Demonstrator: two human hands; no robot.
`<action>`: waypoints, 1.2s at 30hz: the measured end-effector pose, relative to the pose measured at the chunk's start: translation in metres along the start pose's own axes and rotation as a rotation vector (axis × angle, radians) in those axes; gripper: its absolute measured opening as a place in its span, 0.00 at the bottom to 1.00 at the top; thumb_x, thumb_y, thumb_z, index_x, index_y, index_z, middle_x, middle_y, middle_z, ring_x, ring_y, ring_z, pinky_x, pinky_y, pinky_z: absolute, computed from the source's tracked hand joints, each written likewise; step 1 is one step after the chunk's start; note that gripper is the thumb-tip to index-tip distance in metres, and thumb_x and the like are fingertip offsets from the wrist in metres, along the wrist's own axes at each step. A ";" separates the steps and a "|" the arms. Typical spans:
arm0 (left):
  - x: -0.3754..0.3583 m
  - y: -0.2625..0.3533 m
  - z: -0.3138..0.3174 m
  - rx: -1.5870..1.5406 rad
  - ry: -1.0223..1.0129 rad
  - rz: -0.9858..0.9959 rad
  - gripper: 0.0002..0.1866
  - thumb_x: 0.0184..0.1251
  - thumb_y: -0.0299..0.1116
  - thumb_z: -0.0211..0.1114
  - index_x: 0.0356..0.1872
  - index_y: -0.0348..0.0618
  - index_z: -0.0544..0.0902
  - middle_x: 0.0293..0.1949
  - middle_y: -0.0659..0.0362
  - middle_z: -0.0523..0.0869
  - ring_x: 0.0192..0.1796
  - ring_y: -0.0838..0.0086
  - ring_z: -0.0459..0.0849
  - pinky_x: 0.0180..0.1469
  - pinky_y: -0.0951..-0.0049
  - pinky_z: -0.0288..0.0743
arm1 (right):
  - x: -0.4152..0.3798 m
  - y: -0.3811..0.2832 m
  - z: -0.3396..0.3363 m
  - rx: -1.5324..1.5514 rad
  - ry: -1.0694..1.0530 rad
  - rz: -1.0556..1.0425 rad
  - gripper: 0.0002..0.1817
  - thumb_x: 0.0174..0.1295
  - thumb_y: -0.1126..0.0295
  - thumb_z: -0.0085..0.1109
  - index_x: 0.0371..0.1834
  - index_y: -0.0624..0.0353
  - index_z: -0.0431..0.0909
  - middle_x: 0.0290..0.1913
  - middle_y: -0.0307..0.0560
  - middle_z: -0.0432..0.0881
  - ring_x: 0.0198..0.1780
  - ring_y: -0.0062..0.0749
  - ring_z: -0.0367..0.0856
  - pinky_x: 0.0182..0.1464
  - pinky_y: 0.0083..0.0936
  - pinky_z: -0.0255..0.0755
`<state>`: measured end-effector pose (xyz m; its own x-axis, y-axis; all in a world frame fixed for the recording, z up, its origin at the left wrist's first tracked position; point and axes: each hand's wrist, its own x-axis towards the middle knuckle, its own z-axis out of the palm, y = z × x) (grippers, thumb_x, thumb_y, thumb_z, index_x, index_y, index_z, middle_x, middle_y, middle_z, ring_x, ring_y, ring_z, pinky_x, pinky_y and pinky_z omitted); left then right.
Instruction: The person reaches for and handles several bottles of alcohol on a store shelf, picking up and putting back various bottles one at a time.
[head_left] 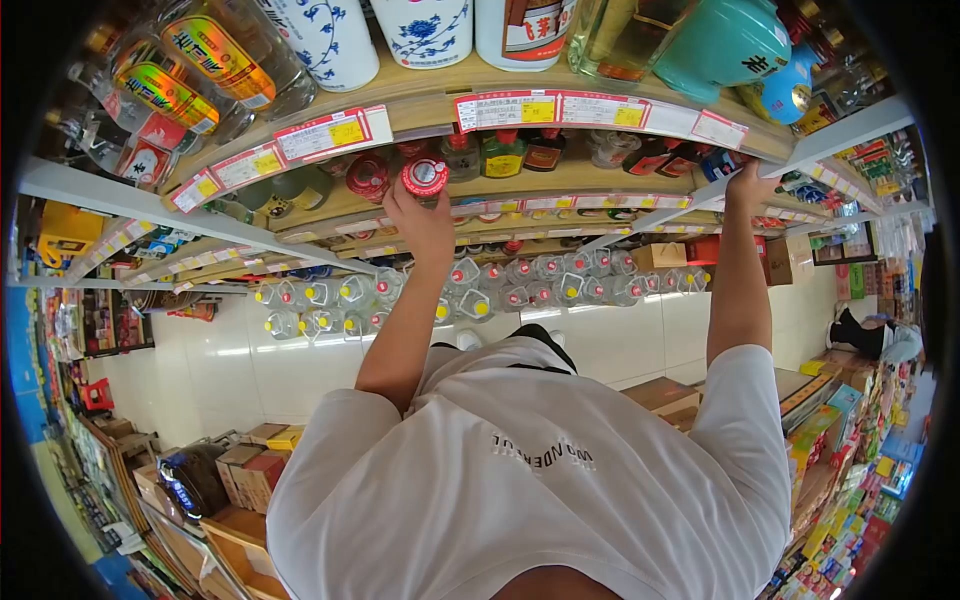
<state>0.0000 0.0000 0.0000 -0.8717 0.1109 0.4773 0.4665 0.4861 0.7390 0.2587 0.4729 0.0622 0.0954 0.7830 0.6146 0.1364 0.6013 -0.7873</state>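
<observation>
My left hand (424, 222) is closed around a jar (426, 178) with a red and white lid, at the front of the second shelf. Right beside it on the left is another red-lidded jar (368, 176). My right hand (752, 186) is raised to the same shelf at its right end, by the white shelf post. A dark blue container (722, 163) is close to its fingertips. The fingers of that hand are mostly hidden, and I cannot tell what they grip.
Large bottles and a turquoise jug (722, 45) fill the upper shelf, above a strip of price tags (330, 135). Small bottles (503, 155) line the second shelf. Clear plastic jugs (470, 302) crowd the floor under the shelving. Cardboard boxes (665, 398) are behind me.
</observation>
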 end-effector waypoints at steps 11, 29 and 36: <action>0.007 0.009 0.007 -0.080 0.044 -0.025 0.33 0.57 0.30 0.73 0.62 0.34 0.69 0.58 0.39 0.70 0.59 0.43 0.72 0.60 0.53 0.67 | -0.005 -0.036 0.005 -0.110 0.090 0.023 0.28 0.61 0.63 0.65 0.60 0.69 0.69 0.49 0.55 0.82 0.43 0.38 0.83 0.47 0.34 0.75; 0.006 -0.009 -0.002 0.281 0.084 0.325 0.26 0.57 0.34 0.75 0.57 0.44 0.78 0.54 0.38 0.73 0.54 0.44 0.75 0.52 0.53 0.73 | 0.006 0.011 0.001 -0.062 0.110 -0.042 0.31 0.55 0.62 0.67 0.58 0.70 0.72 0.50 0.60 0.83 0.49 0.48 0.83 0.53 0.38 0.73; 0.008 -0.007 -0.006 0.259 0.042 0.303 0.25 0.57 0.30 0.73 0.57 0.41 0.77 0.53 0.39 0.72 0.50 0.48 0.75 0.49 0.55 0.74 | 0.003 0.004 0.001 -0.160 0.121 -0.091 0.29 0.57 0.64 0.64 0.60 0.69 0.71 0.51 0.58 0.82 0.50 0.46 0.82 0.53 0.36 0.73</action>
<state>-0.0093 -0.0075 0.0013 -0.6909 0.2502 0.6783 0.6440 0.6394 0.4201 0.2585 0.4779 0.0611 0.1914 0.6959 0.6921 0.3034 0.6287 -0.7161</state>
